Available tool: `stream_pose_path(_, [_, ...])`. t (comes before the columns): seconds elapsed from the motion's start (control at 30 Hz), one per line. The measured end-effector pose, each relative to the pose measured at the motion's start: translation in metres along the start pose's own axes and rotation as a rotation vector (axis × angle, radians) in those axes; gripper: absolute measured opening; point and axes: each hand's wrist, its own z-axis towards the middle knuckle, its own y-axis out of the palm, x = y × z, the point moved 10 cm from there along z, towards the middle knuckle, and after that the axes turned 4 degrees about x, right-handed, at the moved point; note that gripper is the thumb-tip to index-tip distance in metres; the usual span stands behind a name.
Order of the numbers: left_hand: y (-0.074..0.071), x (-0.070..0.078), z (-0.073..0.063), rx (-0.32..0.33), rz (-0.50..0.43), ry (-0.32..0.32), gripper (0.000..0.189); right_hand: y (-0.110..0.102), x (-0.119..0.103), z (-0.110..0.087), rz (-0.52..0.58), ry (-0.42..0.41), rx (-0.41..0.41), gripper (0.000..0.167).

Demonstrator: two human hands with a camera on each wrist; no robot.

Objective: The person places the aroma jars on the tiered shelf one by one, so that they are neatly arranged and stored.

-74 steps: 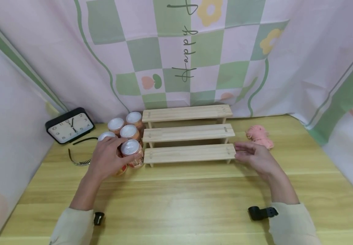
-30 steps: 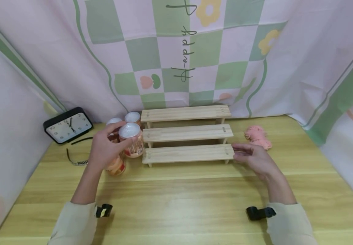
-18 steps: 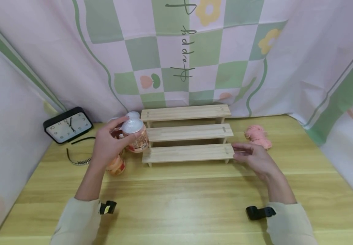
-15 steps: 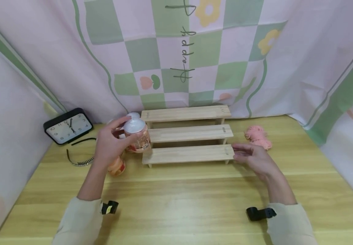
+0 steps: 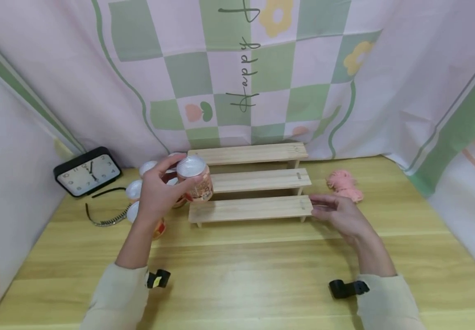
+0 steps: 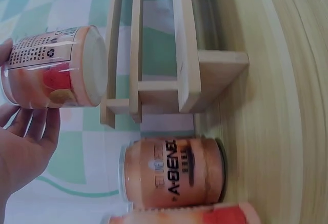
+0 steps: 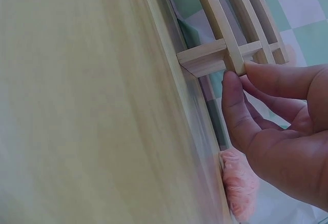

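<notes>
My left hand (image 5: 157, 195) grips a peach-coloured can (image 5: 198, 185) with a pale lid, thumb and fingers on its sides. The can is upright in the air over the left end of a three-step wooden shelf (image 5: 250, 209). In the left wrist view, this can (image 6: 51, 70) is apart from the boards. My right hand (image 5: 340, 217) is at the shelf's right end; in the right wrist view, its thumb and finger pinch the front board's end (image 7: 234, 60). More such cans stand left of the shelf, partly behind my left hand; one printed can (image 6: 179, 172) shows whole in the left wrist view.
A black-framed clock (image 5: 89, 173) stands at the back left, with a black cord (image 5: 108, 191) and a coiled silvery strand (image 5: 109, 222) before it. Pink yarn (image 5: 344, 185) lies right of the shelf. A checked curtain (image 5: 229, 73) hangs close behind the shelf.
My left hand has lifted a can out of the group and carried it up and rightward, over the shelf's left end. My right hand has stayed at the shelf's right end.
</notes>
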Motion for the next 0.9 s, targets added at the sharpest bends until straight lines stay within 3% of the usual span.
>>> stream_pose_path(0.17, [0.008, 0.005, 0.000, -0.003, -0.009, 0.040, 0.059, 0.001, 0.003, -0.001, 0.004, 0.006, 0.001, 0.054])
stream_pose_path(0.4, [0.021, 0.005, 0.002, -0.021, -0.013, 0.018, 0.061, 0.002, 0.004, -0.001, 0.006, 0.012, 0.003, 0.053])
stream_pose_path(0.63, [0.034, 0.010, 0.007, -0.045, -0.059, 0.053, 0.060, 0.002, 0.003, 0.000, 0.010, 0.019, 0.005, 0.055])
stream_pose_path(0.9, [0.046, 0.012, 0.011, -0.068, -0.088, 0.018, 0.063, 0.002, 0.006, 0.000, 0.005, 0.029, 0.018, 0.054])
